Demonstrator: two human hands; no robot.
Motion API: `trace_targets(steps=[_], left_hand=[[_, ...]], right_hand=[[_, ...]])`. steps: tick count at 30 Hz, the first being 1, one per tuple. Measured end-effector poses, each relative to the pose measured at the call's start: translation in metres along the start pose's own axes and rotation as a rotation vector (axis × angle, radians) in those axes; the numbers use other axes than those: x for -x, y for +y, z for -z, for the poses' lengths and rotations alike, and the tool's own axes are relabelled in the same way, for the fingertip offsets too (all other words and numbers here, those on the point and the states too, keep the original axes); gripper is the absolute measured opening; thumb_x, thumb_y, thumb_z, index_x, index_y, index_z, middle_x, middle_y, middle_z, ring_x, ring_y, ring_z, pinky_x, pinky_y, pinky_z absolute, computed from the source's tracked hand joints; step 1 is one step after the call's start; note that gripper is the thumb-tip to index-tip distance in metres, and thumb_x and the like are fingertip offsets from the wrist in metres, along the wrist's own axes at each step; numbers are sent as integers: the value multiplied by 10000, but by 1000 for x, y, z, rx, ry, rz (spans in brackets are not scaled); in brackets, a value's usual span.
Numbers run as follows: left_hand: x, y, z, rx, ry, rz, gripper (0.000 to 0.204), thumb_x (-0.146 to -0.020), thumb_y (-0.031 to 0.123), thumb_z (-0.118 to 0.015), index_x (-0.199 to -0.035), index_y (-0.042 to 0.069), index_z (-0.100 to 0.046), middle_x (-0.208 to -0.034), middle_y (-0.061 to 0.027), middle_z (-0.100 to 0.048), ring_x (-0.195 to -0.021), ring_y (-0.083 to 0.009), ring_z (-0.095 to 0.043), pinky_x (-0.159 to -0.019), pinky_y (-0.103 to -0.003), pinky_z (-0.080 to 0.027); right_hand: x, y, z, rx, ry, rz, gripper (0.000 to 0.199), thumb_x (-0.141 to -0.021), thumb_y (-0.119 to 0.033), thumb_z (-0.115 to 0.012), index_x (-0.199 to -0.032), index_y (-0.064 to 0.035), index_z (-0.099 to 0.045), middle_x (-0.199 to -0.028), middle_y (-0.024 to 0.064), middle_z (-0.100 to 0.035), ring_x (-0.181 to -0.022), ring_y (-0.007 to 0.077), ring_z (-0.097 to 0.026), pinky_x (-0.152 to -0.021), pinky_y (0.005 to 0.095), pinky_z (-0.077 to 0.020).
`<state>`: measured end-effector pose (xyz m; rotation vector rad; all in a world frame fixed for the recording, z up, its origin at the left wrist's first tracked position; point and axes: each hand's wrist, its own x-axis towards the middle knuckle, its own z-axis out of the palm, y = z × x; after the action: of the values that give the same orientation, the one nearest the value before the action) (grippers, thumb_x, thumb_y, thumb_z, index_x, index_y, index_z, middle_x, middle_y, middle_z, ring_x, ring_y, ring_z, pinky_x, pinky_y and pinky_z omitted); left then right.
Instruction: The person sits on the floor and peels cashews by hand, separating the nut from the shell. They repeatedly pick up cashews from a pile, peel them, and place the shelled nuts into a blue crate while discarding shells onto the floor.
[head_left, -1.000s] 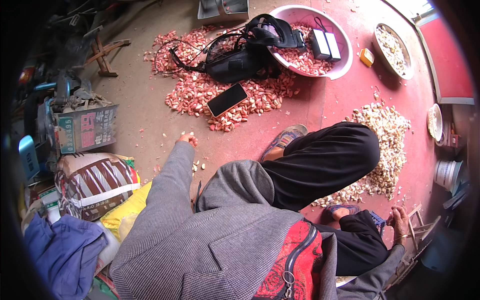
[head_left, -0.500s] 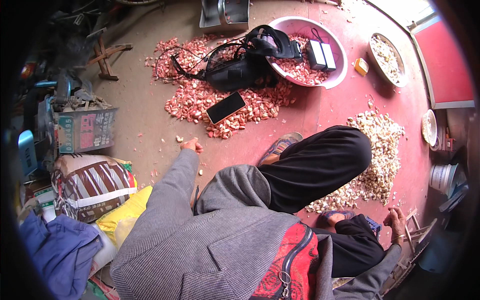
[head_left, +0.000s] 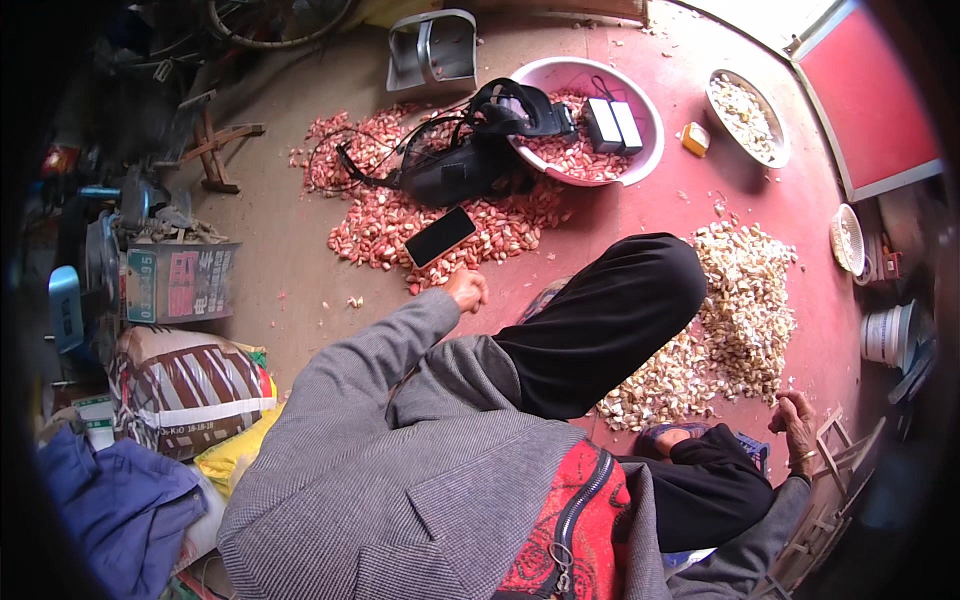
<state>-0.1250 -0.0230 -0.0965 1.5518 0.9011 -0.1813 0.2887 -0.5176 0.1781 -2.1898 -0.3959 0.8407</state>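
My left hand (head_left: pixel 467 290) is closed, its fingers curled, just below the black phone (head_left: pixel 440 237) that lies on a heap of reddish garlic cloves (head_left: pixel 365 238). What the fingers hold, if anything, is hidden. Out to the right, my right hand (head_left: pixel 797 422) is raised with bent fingers pressed together, a bracelet at its wrist. Any small thing in it is too hard to make out. It is nearest to the lower right edge of a spread heap of pale garlic cloves (head_left: pixel 745 300).
A pink-white basin (head_left: pixel 655 150) holds reddish cloves and a white-and-black box (head_left: pixel 613 127). Against it lies a black bag with straps (head_left: pixel 465 170). Beyond are a metal dustpan (head_left: pixel 440 60), a bowl (head_left: pixel 780 155) of pale cloves and a yellow box (head_left: pixel 693 138). Sacks (head_left: pixel 195 385) stand at left.
My left hand has moved right, from loose cloves on the floor to just below the phone. My right hand has risen slightly. The view has shifted a little.
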Motion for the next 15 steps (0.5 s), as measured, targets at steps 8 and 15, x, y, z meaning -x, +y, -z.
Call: trace_targets(steps=[8, 15], left_hand=[[-81, 86, -86, 354, -390, -417, 317, -908, 260, -580, -1132, 47, -651, -1028, -95, -695, -933, -201, -654, -833, -341, -516], [-87, 100, -74, 464, -262, -6, 277, -896, 293, -588, -1069, 90, -663, -997, -74, -695, -906, -208, -664, -746, -332, -514]], right_hand=[[21, -11, -4, -38, 78, -35, 151, -929, -150, -571, -972, -19, -632, -628, 27, -583, -529, 115, -579, -494, 256, -467], [33, -9, -2, -131, 80, -49, 116, -916, -113, -600, -949, -7, -634, -660, 25, -603, -546, 114, -585, -509, 271, -497]])
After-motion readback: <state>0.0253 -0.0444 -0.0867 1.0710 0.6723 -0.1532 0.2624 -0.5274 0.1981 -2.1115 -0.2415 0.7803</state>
